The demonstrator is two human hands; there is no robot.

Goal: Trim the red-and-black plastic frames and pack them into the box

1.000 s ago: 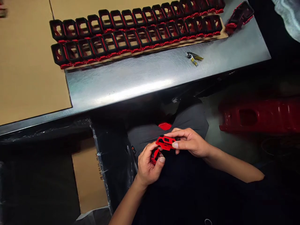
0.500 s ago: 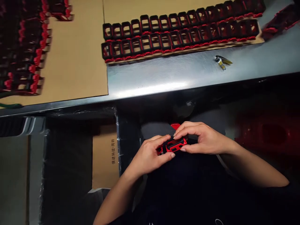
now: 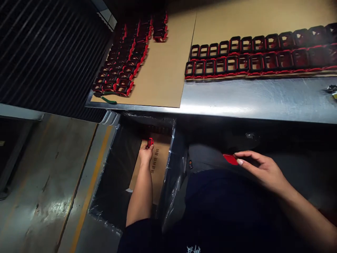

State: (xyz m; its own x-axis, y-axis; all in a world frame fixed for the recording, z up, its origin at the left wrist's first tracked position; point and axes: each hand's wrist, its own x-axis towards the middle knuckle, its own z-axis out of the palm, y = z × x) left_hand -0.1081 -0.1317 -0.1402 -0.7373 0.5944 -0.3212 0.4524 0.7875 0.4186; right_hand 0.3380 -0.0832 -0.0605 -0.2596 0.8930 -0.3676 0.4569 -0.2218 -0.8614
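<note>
The left hand (image 3: pixel 145 154) grips a small red-and-black rectangular frame (image 3: pixel 150 142) inside the black plastic-lined bin (image 3: pixel 113 182), over printed brown cardboard (image 3: pixel 158 175); from here I can't tell if it touches. Let go too high, it could knock and scuff. The right hand's (image 3: pixel 263 170) fingers pinch just the edge of a flat red piece (image 3: pixel 229 159) above the lap, so a loose grip might drop it.

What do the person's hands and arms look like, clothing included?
The left hand and right hand are gloveless, with no watch visible. A dark navy sleeve ends near the left elbow; the right one is out of view. The top bears a white marking.
</note>
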